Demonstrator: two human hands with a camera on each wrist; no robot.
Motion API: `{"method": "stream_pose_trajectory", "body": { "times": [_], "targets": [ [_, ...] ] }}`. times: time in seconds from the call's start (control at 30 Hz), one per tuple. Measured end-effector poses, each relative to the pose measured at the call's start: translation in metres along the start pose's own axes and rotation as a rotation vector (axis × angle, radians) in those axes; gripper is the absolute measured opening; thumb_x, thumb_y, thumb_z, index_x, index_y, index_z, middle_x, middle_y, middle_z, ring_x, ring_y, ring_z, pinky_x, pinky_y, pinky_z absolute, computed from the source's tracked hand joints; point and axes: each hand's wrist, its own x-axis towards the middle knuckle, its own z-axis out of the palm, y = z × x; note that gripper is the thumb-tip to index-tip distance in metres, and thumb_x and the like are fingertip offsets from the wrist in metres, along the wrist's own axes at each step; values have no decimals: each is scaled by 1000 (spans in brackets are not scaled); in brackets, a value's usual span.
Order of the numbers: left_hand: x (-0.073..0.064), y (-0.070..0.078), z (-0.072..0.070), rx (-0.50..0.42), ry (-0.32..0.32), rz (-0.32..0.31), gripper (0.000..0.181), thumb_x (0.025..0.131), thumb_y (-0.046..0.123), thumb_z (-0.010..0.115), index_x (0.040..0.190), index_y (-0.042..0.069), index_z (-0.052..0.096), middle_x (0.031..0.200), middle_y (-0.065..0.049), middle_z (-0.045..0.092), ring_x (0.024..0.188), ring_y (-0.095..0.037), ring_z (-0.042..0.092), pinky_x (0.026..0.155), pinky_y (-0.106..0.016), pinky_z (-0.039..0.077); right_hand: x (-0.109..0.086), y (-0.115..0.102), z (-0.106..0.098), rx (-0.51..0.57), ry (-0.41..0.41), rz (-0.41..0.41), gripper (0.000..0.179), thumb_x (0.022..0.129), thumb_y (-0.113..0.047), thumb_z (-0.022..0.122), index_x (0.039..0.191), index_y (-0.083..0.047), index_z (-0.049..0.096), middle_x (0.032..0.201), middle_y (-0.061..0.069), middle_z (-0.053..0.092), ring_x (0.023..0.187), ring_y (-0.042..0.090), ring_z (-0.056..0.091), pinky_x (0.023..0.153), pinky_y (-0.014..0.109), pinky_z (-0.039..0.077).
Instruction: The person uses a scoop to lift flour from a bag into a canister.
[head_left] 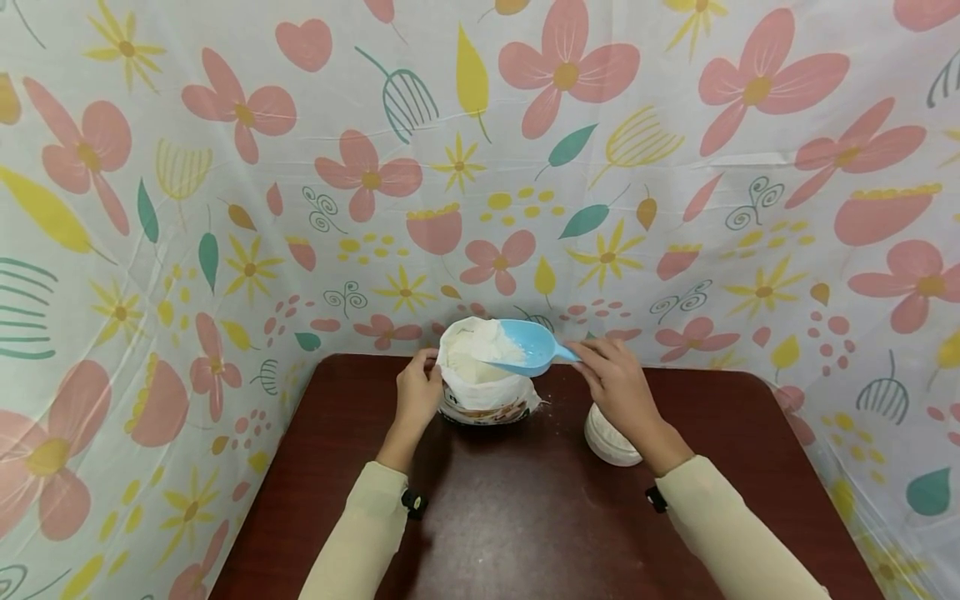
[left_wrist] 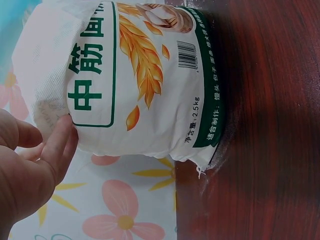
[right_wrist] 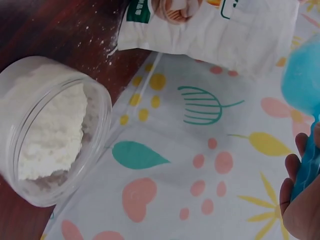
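A white flour bag [head_left: 480, 392] stands at the table's far side, its mouth rolled down and full of pale flour. My left hand [head_left: 418, 390] holds it by the left side near the rim; in the left wrist view, fingertips [left_wrist: 65, 125] lie against the bag and the thumb is right at its edge. My right hand [head_left: 617, 379] grips the handle of a light-blue scoop [head_left: 536, 343], which is tilted over the bag's mouth with white flour at its front. Below the right forearm, a clear round jar [right_wrist: 102, 120] contains flour and is partly hidden in the head view.
The dark reddish-brown table [head_left: 495, 517] meets a flowered cloth [head_left: 360, 258] right behind the bag. Flour specks dot the tabletop beside the bag. Both wrists wear black bands under cream sleeves [head_left: 363, 517].
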Motion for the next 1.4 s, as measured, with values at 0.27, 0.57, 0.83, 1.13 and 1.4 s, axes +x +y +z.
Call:
{"method": "stream_pose_trajectory", "body": {
  "times": [0.27,0.57,0.83,1.13,1.4],
  "targets": [
    [-1,-1,1,6,3,8,26,104,4,56,127,3,67,106,-15,72,88,-29,71,67,-37,63,-14,7,-18,0,-3,31,37,89,0,77,125,-7,74,117,16,71,104,37,62,85,50,50],
    [1,-1,1,12,13,22,26,104,4,57,127,3,67,106,-16,72,88,-29,72,66,-37,63,-31,20,-45,-40,33,29,31,91,-4,75,122,-4,75,112,15,72,93,33,59,77,42,43],
    [1,-2,2,26,17,21,26,103,4,57,127,2,67,105,-15,73,87,-27,71,66,-37,62,-48,30,-70,-76,37,48,31,92,-5,75,123,-6,75,110,14,72,87,31,56,75,39,38],
    [-1,-3,3,-5,11,12,25,103,2,57,126,1,67,104,-16,73,78,-23,71,65,-31,63,-74,36,-93,-123,39,93,48,74,12,82,119,-5,76,109,15,72,86,29,54,73,35,34],
    [0,-1,2,-3,16,8,25,103,1,57,126,1,67,104,-16,73,76,-25,72,64,-32,63,-89,44,-109,-162,12,75,51,72,11,83,120,-5,76,108,14,72,85,29,54,74,34,36]
  ]
}}
